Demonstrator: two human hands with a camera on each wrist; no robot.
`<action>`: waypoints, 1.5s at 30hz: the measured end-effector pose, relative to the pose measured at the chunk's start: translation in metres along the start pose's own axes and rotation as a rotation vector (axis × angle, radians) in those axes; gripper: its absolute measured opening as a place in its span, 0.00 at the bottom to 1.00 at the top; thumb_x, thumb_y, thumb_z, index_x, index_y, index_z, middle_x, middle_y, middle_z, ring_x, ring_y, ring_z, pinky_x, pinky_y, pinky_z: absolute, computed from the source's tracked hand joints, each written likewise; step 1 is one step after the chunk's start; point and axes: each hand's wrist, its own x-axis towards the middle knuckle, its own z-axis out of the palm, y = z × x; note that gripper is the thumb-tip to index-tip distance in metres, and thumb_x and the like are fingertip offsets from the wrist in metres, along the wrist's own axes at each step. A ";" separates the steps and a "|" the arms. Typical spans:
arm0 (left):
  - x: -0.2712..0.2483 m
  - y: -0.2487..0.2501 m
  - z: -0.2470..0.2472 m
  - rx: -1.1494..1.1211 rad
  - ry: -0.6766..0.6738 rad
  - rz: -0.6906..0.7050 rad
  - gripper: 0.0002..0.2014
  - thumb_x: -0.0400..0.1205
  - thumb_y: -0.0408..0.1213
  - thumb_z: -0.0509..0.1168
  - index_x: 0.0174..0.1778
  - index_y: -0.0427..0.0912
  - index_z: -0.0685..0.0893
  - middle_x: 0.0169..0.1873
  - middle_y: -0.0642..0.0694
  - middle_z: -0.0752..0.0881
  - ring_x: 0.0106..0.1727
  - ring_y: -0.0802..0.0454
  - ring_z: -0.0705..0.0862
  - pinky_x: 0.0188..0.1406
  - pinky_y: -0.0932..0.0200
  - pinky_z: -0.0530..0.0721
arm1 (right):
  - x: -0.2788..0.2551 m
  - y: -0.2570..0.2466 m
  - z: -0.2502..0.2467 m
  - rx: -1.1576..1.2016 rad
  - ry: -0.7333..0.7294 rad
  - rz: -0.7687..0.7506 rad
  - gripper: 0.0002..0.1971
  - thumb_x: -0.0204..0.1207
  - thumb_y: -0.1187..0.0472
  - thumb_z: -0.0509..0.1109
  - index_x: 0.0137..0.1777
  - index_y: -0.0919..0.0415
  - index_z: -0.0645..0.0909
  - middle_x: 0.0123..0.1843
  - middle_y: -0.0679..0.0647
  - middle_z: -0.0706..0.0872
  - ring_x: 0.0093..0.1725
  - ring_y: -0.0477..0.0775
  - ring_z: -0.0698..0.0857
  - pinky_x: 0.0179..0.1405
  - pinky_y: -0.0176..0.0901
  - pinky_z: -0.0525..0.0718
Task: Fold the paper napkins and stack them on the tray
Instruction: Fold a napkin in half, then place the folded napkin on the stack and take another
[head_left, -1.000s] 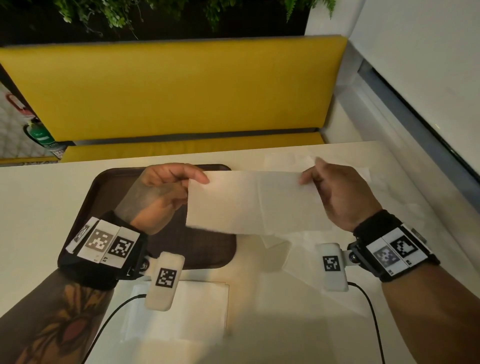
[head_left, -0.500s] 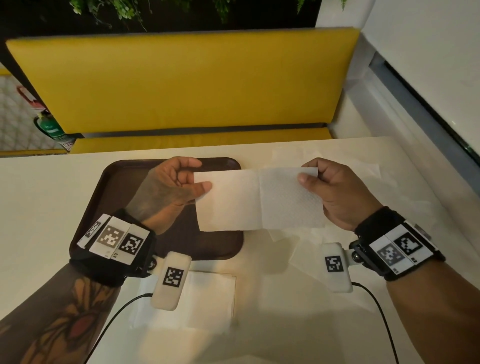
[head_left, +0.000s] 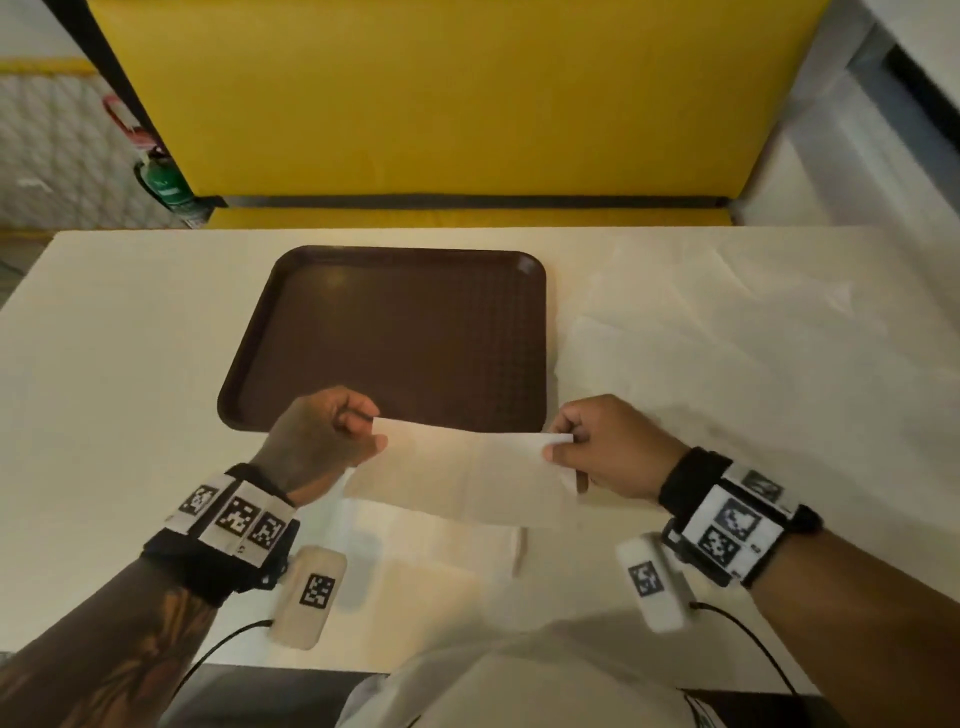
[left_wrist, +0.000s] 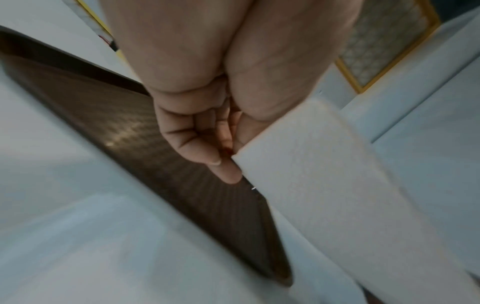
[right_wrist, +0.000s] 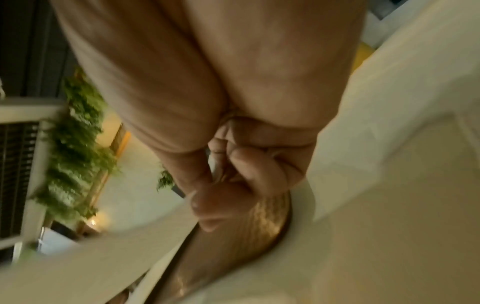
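The brown tray (head_left: 405, 332) lies bare, so its whole floor offers free room from above; only its low raised rim stands in the way of a sideways approach. Loose napkin sheets (head_left: 727, 332) cover the table (head_left: 114, 374) to the tray's right. Left of the tray the table is open. The yellow bench back (head_left: 457, 98) closes off the far side.

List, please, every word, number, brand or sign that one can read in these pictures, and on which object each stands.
No readable words or numbers.
Wrist bands: black-and-white square code markers only, no letters.
White wrist modules: one code marker each.
Red tag and green object at far left: too blurred to read.
Napkin, tray: no print visible.
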 end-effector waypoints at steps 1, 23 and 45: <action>-0.002 -0.011 0.004 0.056 0.014 -0.005 0.10 0.71 0.26 0.76 0.42 0.40 0.83 0.29 0.44 0.84 0.30 0.46 0.82 0.41 0.47 0.86 | 0.004 0.003 0.012 -0.013 -0.017 0.012 0.04 0.77 0.62 0.72 0.46 0.62 0.83 0.36 0.58 0.89 0.29 0.50 0.88 0.35 0.39 0.87; -0.042 -0.031 0.071 0.674 -0.149 0.400 0.17 0.82 0.38 0.63 0.68 0.47 0.78 0.69 0.49 0.75 0.68 0.52 0.73 0.71 0.56 0.74 | 0.012 0.003 0.101 -0.775 -0.004 -0.406 0.20 0.79 0.49 0.67 0.66 0.58 0.78 0.62 0.55 0.80 0.61 0.57 0.77 0.60 0.51 0.80; 0.016 0.092 0.128 0.316 -0.193 0.414 0.03 0.77 0.40 0.68 0.44 0.46 0.82 0.36 0.57 0.77 0.37 0.57 0.78 0.38 0.68 0.73 | 0.005 0.066 -0.012 -0.786 0.161 0.408 0.12 0.80 0.64 0.61 0.58 0.62 0.83 0.58 0.58 0.87 0.57 0.57 0.86 0.56 0.45 0.84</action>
